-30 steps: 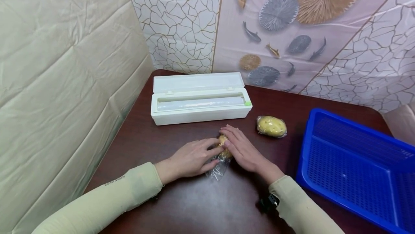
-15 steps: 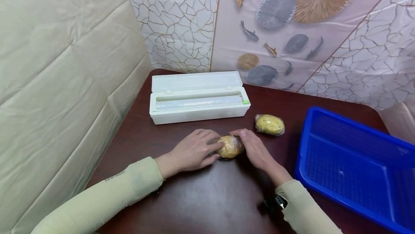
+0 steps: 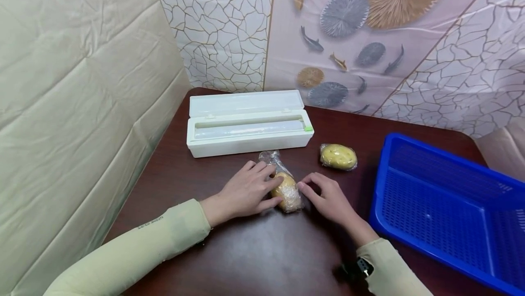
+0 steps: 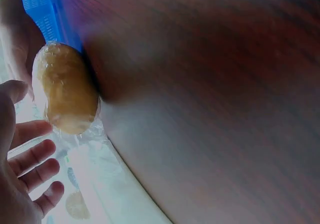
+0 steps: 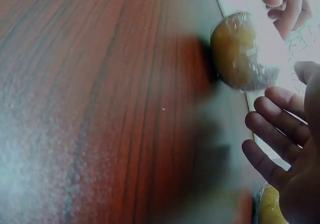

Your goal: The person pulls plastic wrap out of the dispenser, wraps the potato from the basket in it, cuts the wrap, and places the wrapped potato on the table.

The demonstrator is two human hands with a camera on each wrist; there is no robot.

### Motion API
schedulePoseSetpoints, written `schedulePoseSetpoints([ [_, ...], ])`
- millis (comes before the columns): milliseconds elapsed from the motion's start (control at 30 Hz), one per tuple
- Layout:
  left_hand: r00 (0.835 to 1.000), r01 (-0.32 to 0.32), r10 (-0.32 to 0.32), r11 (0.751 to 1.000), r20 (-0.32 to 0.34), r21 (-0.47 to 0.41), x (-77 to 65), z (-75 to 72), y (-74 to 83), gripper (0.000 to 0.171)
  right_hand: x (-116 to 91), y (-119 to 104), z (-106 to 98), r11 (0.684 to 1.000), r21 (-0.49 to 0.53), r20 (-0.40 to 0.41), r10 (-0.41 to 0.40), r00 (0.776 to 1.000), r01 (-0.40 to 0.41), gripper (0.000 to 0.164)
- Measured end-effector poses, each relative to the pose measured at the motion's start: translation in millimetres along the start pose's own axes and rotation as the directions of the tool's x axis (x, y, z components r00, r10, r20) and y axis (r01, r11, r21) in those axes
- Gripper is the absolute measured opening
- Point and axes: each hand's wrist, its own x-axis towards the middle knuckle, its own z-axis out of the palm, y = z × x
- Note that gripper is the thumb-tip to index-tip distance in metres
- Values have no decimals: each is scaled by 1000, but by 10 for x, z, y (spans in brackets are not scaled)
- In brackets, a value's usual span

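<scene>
A yellow-brown potato point(image 3: 285, 193) wrapped in clear cling film lies on the table between my two hands. A loose tail of film point(image 3: 272, 159) stretches from its far end toward the white box. My left hand point(image 3: 246, 189) is at the potato's left side, index fingertip and thumb against or very near the wrap; its other fingers spread loosely in the left wrist view. On the potato's right, my right hand point(image 3: 330, 198) has its fingertips close to the film, and the right wrist view has these fingers point(image 5: 272, 129) extended. Whether they touch the film I cannot tell.
Behind the hands stands a white cling film box point(image 3: 250, 143), lid up, with a roll inside. Another wrapped potato point(image 3: 338, 157) lies right of the box. A blue plastic basket point(image 3: 434, 227) occupies the right side of the dark table point(image 3: 254, 259).
The wrapped potato has turned on the table; its loose film tail, earlier pointing toward the person, now points toward the box. My right hand has come off its top and back to the right.
</scene>
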Motion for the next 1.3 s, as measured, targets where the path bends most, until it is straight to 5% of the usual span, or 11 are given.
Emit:
schedulePoseSetpoints([
  [300, 998, 60, -60, 995, 12, -75, -4, 30, 70, 60, 9, -5, 56, 996, 74, 60, 36, 998, -41, 12],
  [567, 999, 51, -51, 997, 12, -62, -33, 47, 76, 63, 15, -22, 66, 994, 99, 64, 33, 997, -39, 12],
  [833, 998, 48, -51, 996, -39, -74, -50, 27, 78, 66, 123, -4, 40, 969, 203, 38, 135, 990, -140, 15],
  [1000, 988, -74, 64, 995, -139, -72, -83, 1, 153, 52, 216, 61, 41, 939, 274, 91, 191, 977, -209, 29],
  [1133, 982, -145, 149, 989, -120, 39, -120, 6, 240, 47, 302, 120, 29, 932, 250, 115, 241, 964, -263, 32],
  [1300, 982, -149, 159, 984, -102, 101, -154, 44, 273, 44, 423, 122, 39, 930, 211, 157, 272, 949, -302, 39],
])
